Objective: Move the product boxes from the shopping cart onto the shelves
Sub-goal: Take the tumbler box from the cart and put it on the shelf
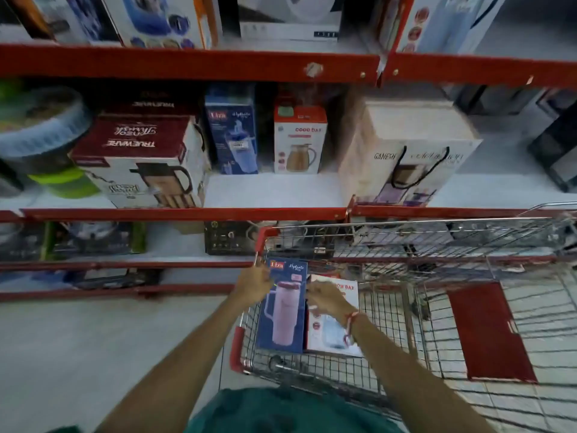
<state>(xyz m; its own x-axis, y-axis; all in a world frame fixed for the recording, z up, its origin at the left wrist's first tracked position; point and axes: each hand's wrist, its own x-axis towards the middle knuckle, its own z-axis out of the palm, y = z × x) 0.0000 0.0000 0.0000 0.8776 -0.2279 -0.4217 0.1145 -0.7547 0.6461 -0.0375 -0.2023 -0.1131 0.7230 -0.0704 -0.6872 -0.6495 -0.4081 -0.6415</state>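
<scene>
We see a blue Liza tumbler box (282, 307) upright in the shopping cart (390, 310), touching a white Good Day jug box (335, 320) | left hand (253, 287) grips its left edge | right hand (326, 300) fingers curl on its right edge | shelf (187, 214) beyond holds matching boxes.

The top-shelf boxes (162, 20) are cut off by the upper frame edge, and the cart (468, 307) runs out at the right edge. The right hand (327, 300) hides part of the white box (334, 339). Items on the low shelf (93, 242), left of frame, are too blurred to identify.
</scene>
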